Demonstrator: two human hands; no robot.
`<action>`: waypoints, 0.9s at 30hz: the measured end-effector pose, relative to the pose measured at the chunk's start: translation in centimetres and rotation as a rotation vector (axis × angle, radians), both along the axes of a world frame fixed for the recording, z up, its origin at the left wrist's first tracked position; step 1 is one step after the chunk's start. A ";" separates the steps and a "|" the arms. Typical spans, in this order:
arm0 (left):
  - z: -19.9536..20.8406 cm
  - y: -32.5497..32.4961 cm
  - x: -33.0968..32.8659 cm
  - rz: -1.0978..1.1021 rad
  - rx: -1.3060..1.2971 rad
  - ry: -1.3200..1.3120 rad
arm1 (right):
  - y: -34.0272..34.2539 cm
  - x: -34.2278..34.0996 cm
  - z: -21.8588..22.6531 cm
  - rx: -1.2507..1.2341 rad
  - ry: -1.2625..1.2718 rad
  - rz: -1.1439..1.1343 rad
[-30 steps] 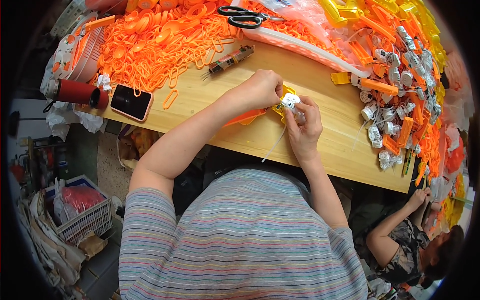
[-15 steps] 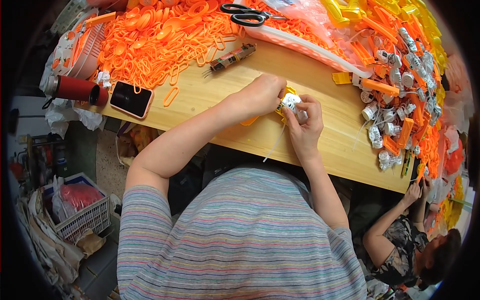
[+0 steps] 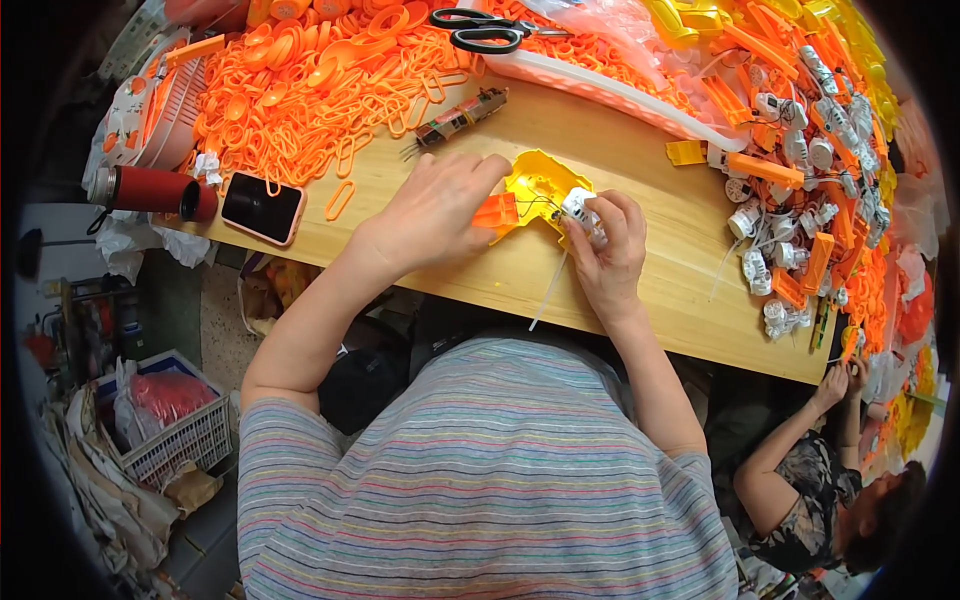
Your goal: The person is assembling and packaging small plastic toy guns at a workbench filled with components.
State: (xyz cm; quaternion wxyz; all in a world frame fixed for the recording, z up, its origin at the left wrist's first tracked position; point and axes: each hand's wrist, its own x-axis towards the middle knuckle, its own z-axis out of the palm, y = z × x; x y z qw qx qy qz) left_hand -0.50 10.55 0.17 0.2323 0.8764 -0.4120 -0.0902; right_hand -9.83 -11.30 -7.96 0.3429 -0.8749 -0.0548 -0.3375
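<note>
On the table before me lies a yellow plastic half-shell (image 3: 545, 178), its hollow side up with thin dark wires inside. My right hand (image 3: 612, 252) pinches a white plastic motor unit (image 3: 578, 206) at the shell's right edge. A thin white strip (image 3: 547, 298) hangs down beneath it, toward the table's front edge. At the shell's left side, an orange plastic piece (image 3: 495, 212) sits between the thumb and fingers of my left hand (image 3: 435, 207). The wires run between the orange piece and the white unit.
Orange parts (image 3: 300, 110) heap at the back left, near a phone (image 3: 263, 207) and red flask (image 3: 150, 192). Black-handled scissors (image 3: 487, 38) rest by a pink-white tray (image 3: 620, 100); a wire-ended device (image 3: 460, 117) lies nearer. White motor units (image 3: 785, 255) pile right, beyond which a co-worker (image 3: 800, 490) sits.
My left hand has moved left from the white unit to the orange piece, uncovering the yellow shell and its wires. My right hand keeps its grip in nearly the same place.
</note>
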 end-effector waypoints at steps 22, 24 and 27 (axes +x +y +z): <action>-2.1 -4.0 0.9 0.095 -0.197 -0.201 | 0.1 0.1 0.2 -0.074 0.023 -0.006; -2.2 -4.4 1.0 0.109 -0.252 -0.073 | 0.1 0.1 0.3 -0.079 0.022 -0.009; -2.5 -4.7 1.3 0.114 -0.351 0.066 | 0.2 0.1 0.4 -0.095 0.028 -0.008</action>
